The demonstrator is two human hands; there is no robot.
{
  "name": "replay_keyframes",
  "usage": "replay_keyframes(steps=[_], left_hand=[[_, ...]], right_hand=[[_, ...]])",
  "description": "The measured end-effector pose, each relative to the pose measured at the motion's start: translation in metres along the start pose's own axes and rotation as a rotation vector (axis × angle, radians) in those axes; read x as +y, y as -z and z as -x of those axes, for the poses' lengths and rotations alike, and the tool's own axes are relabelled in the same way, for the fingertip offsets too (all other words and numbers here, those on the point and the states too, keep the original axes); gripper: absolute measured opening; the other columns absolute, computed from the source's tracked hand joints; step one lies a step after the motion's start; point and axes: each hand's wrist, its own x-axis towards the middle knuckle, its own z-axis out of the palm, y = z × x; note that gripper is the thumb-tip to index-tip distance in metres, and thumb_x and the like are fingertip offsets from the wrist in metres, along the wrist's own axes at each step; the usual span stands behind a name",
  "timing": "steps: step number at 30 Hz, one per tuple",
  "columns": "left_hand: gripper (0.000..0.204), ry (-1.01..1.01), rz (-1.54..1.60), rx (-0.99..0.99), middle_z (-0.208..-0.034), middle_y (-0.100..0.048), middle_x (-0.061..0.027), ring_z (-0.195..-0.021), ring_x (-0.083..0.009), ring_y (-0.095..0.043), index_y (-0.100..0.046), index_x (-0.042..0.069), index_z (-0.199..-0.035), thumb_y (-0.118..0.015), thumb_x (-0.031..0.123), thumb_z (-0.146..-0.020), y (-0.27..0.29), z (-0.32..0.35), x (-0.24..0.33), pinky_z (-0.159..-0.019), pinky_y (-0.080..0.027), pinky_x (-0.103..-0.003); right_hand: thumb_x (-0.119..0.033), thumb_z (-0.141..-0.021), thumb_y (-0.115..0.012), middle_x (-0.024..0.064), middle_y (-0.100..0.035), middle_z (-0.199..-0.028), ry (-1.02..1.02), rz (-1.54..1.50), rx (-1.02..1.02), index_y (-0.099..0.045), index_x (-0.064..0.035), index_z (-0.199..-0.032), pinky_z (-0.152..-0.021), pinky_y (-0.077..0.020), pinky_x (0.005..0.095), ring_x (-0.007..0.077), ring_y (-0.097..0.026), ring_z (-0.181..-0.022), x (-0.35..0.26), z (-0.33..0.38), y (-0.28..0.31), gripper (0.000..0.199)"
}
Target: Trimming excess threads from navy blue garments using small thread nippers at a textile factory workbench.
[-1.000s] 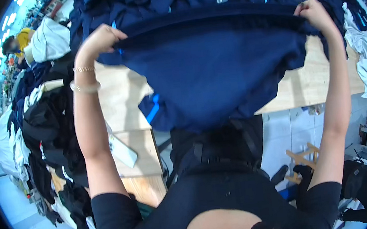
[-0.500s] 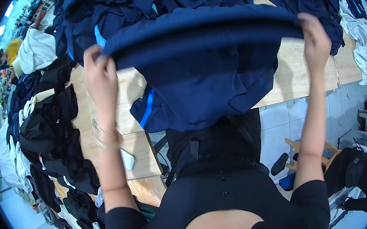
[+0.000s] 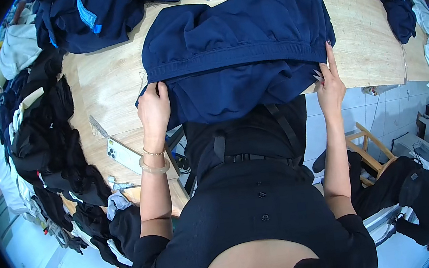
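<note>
A pair of navy trousers (image 3: 245,31) with a gathered elastic waistband lies on the wooden table in front of me. The waistband runs across from hand to hand, and some of the cloth hangs over the near edge. My left hand (image 3: 154,109) pinches the left end of the waistband between thumb and fingers. At the right end, my right hand (image 3: 331,89) has a finger stretched along the cloth. Small pointed metal blades, apparently thread snips (image 3: 318,76), stick out from the curled fingers of that hand; their handles are hidden.
The wooden table (image 3: 107,87) holds more navy garments (image 3: 93,21) at the back. A phone (image 3: 124,155) lies left of my left forearm. Dark clothes (image 3: 48,146) are heaped along the left. Right of me stand a wooden stool (image 3: 366,144) and grey equipment (image 3: 414,144).
The waistband was held raised and stretched, blurred by motion; now it has come down onto the table, nearer to me. Both hands lowered and drew closer together. The phone shows more fully.
</note>
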Motion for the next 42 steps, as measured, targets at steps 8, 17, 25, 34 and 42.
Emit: replay_keyframes(steps=[8,17,25,34,42], left_hand=[[0.044,0.216,1.110,-0.523,-0.087,-0.065,-0.0014,-0.070,-0.0055,-0.056,-0.053,-0.005,-0.129,-0.063,0.014,-0.091,0.010,0.026,0.055,-0.062,-0.042,-0.017],[0.019,0.568,1.950,-0.355,-0.095,-0.060,-0.0036,-0.090,-0.0135,-0.056,-0.058,0.009,-0.097,-0.067,0.024,-0.090,-0.022,0.010,0.128,-0.076,-0.044,-0.029],[0.030,0.212,2.127,-0.409,-0.126,-0.059,-0.0162,-0.117,-0.0262,-0.057,-0.053,-0.003,-0.119,-0.044,0.017,-0.099,0.035,0.001,0.131,-0.106,-0.041,-0.040],[0.032,0.136,2.104,-0.430,-0.128,-0.059,-0.0149,-0.116,-0.0268,-0.057,-0.054,0.001,-0.122,-0.043,0.021,-0.099,0.042,0.008,0.135,-0.102,-0.045,-0.044],[0.028,0.141,1.934,-0.398,-0.113,-0.062,-0.0101,-0.104,-0.0224,-0.063,-0.045,0.006,-0.121,-0.052,0.005,-0.094,0.045,0.021,0.149,-0.091,-0.052,-0.039]], right_hand=[[0.017,-0.073,-0.055,-0.0052,-0.049,-0.143,0.085,-0.033,0.071,-0.069,0.0011,-0.101,-0.063,-0.0522,0.0210,0.0127,-0.067,-0.078,-0.003,0.001,-0.004,0.035],[0.016,-0.083,-0.041,0.0118,-0.048,-0.143,0.109,-0.321,0.119,-0.063,0.0041,-0.111,-0.101,-0.0452,0.0330,0.0285,-0.050,-0.128,-0.036,0.022,0.034,0.037],[0.022,-0.073,-0.044,0.0082,-0.050,-0.142,0.120,-0.706,-0.387,-0.067,-0.0013,-0.114,-0.064,-0.0494,0.0235,0.0178,-0.064,-0.103,-0.057,0.056,0.055,0.053],[0.007,-0.087,-0.050,0.0044,-0.063,-0.092,-0.052,-1.020,-0.504,-0.066,0.0010,-0.109,-0.062,-0.0403,0.0189,0.0061,-0.053,-0.073,-0.059,-0.006,0.092,0.028],[-0.003,-0.062,-0.084,0.0097,-0.052,-0.101,0.187,-0.693,-0.061,-0.054,-0.0067,-0.109,-0.072,-0.0490,0.0299,0.0233,-0.058,-0.088,-0.147,-0.019,0.067,0.056]])
